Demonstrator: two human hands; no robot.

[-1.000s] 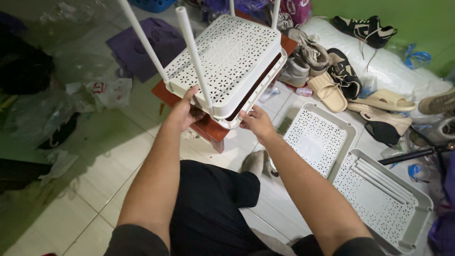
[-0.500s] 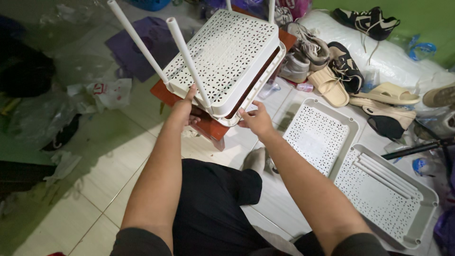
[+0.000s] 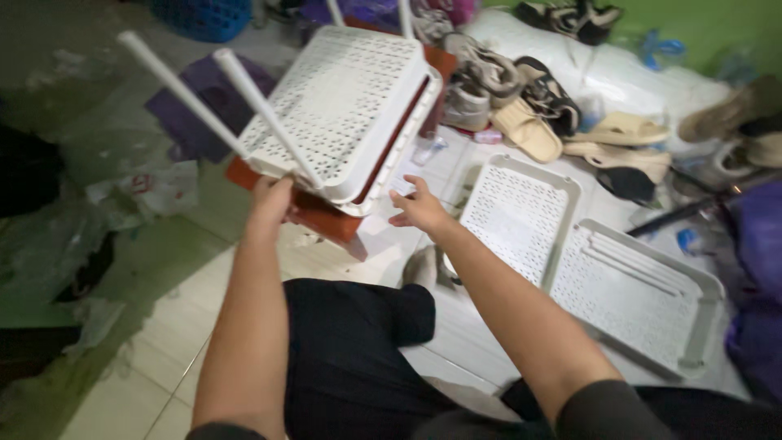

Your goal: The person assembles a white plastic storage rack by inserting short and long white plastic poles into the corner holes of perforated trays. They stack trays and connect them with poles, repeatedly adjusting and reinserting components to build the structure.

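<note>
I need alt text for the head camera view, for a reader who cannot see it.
A seated person's left hand grips the near edge of stacked white perforated trays with poles, on a red stool; the right hand hovers open beside them. Two more trays and shoes lie on the floor.

**Dim room, soft motion blur**

Light is low and uneven. The pale tiled floor (image 3: 163, 326) carries a dull greenish sheen at the left, fading into deep shadow along that edge. The white perforated plastic shelf trays (image 3: 338, 98) are the brightest surfaces, without hard glare. The whole frame is slightly smeared; the white plastic tubes (image 3: 183, 94) and the scattered shoes (image 3: 529, 106) at the top look softest.
</note>
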